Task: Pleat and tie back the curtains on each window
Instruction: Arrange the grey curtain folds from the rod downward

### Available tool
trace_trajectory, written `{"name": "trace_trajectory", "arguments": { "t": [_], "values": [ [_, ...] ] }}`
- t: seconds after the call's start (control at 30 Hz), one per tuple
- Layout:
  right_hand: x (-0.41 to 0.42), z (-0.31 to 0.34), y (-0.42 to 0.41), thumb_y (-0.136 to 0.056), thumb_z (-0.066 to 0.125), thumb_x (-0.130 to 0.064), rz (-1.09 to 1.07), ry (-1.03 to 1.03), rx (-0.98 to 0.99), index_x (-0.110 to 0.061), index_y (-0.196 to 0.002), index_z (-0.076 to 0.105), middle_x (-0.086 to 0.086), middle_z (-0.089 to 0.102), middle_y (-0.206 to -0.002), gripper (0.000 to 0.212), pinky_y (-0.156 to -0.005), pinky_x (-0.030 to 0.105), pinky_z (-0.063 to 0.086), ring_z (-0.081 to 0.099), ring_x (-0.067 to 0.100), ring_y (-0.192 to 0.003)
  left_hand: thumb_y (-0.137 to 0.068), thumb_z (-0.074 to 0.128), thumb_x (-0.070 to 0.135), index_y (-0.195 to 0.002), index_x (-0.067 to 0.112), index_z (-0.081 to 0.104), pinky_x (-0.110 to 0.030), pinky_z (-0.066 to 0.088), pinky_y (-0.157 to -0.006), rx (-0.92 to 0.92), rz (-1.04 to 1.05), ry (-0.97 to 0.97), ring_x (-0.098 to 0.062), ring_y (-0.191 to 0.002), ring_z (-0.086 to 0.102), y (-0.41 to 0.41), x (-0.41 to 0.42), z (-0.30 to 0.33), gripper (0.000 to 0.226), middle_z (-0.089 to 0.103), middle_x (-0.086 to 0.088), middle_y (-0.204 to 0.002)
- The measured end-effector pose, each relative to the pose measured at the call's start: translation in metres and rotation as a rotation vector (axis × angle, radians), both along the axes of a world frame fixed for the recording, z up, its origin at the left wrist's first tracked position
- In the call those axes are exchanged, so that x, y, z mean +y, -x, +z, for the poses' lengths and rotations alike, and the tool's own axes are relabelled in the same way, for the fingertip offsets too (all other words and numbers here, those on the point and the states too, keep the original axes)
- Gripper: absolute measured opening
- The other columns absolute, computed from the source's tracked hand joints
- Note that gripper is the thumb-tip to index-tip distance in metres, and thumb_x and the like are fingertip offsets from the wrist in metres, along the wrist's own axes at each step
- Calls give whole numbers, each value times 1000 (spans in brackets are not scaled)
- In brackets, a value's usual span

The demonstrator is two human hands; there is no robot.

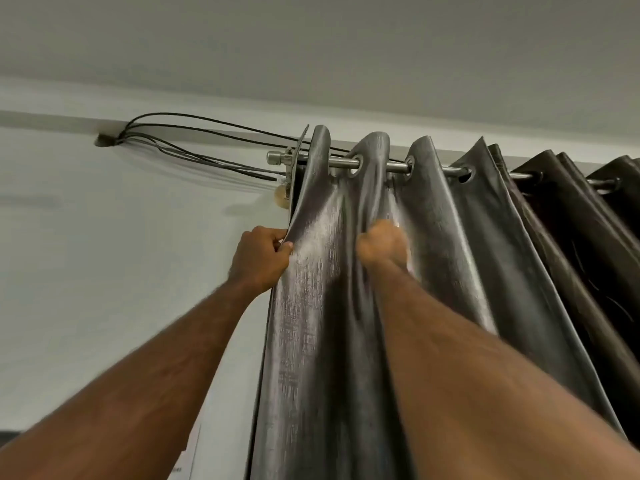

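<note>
Pale wall (104, 271) and ceiling (346, 46) frame our view, black cables (194, 133) trailing from a hole. Our grey curtain (322, 341) hangs lengthwise downward from the steel rod (343, 163), which runs left to right. Our left hand (261, 256) pinches its outer edge; our right hand (382, 244), blurred, grips a fold.

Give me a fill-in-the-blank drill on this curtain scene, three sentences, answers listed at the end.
1. The left hand pinches the curtain at its outer ____.
2. The curtain hangs by metal eyelets threaded on a steel ____.
3. Black cables run from a hole in the wall toward the rod's ____ end.

Missing words: edge; rod; left
</note>
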State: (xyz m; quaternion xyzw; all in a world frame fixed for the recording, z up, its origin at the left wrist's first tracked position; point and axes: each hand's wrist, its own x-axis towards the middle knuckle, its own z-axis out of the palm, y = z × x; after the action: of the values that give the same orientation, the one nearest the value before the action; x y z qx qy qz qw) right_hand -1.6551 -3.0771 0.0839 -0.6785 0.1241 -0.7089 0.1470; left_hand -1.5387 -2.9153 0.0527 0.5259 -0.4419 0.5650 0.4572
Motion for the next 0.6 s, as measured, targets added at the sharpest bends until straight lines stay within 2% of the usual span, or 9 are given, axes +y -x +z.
{"name": "trace_trajectory", "arguments": {
  "t": [0.07, 0.13, 0.23, 0.3, 0.37, 0.43, 0.5, 0.57, 0.6],
  "values": [
    [39, 17, -29, -95, 52, -12, 155, 215, 136, -6, -111, 68, 17, 67, -119, 23, -90, 36, 51, 63, 34, -110, -92, 63, 17, -104, 22, 80, -27, 51, -65, -17, 0, -11, -14, -63, 66, -1, 3, 0, 22, 74, 0, -70],
    [71, 29, -46, -100, 50, -11, 286, 366, 247, 0, -105, 68, 21, 68, -114, 22, -84, 30, 45, 61, 30, -100, -89, 62, 15, -94, 18, 81, -27, 45, -61, -15, -19, 7, -17, -58, 63, -4, 7, 1, 20, 70, -2, -64],
    [62, 33, -52, -103, 48, -9, 359, 385, 282, 3, -109, 67, 21, 68, -110, 23, -83, 32, 46, 61, 33, -99, -92, 65, 16, -87, 17, 81, -29, 45, -61, 34, -56, 25, -14, -57, 62, -8, 9, -2, 17, 71, -2, -63],
    [43, 24, -48, -104, 47, -9, 472, 348, 282, 2, -113, 66, 15, 67, -97, 24, -73, 32, 49, 62, 27, -86, -94, 64, 22, -66, 16, 71, -27, 35, -56, 51, -56, 49, -7, -47, 47, -10, 4, -5, 30, 57, 6, -49],
    [33, 10, -40, -107, 44, -17, 643, 259, 286, -5, -124, 63, 13, 68, -101, 29, -70, 31, 52, 64, 25, -85, -93, 65, 37, -58, 19, 62, -26, 33, -55, 49, -60, 63, -7, -45, 46, -9, -5, -8, 39, 53, 9, -48],
    [30, -4, -30, -107, 37, -44, 769, 114, 383, -16, -128, 61, 13, 67, -113, 42, -76, 37, 49, 63, 30, -96, -81, 63, 64, -74, 22, 74, -27, 45, -57, 55, -24, 46, -8, -55, 61, -4, -14, -9, 43, 66, 8, -60],
    [25, -11, -22, -102, 24, -66, 852, 33, 435, -23, -134, 60, 8, 65, -110, 64, -71, 34, 41, 58, 23, -91, -68, 59, 78, -93, 26, 78, -34, 57, -64, 71, 25, 11, -16, -66, 69, 3, -22, -9, 60, 72, 5, -73],
    [19, -12, -15, -102, 26, -66, 825, 94, 312, -19, -136, 63, 3, 64, -94, 68, -66, 31, 40, 56, 15, -82, -67, 61, 70, -96, 26, 78, -41, 61, -69, 66, 50, 5, -19, -67, 69, 8, -26, -7, 55, 73, 3, -74],
    [14, -11, -13, -104, 34, -61, 752, 135, 206, -14, -128, 68, 0, 63, -82, 63, -63, 30, 42, 56, 12, -74, -69, 62, 62, -94, 24, 78, -43, 61, -70, 67, 60, 6, -21, -66, 68, 11, -28, -7, 48, 72, 2, -72]
  ]
}}
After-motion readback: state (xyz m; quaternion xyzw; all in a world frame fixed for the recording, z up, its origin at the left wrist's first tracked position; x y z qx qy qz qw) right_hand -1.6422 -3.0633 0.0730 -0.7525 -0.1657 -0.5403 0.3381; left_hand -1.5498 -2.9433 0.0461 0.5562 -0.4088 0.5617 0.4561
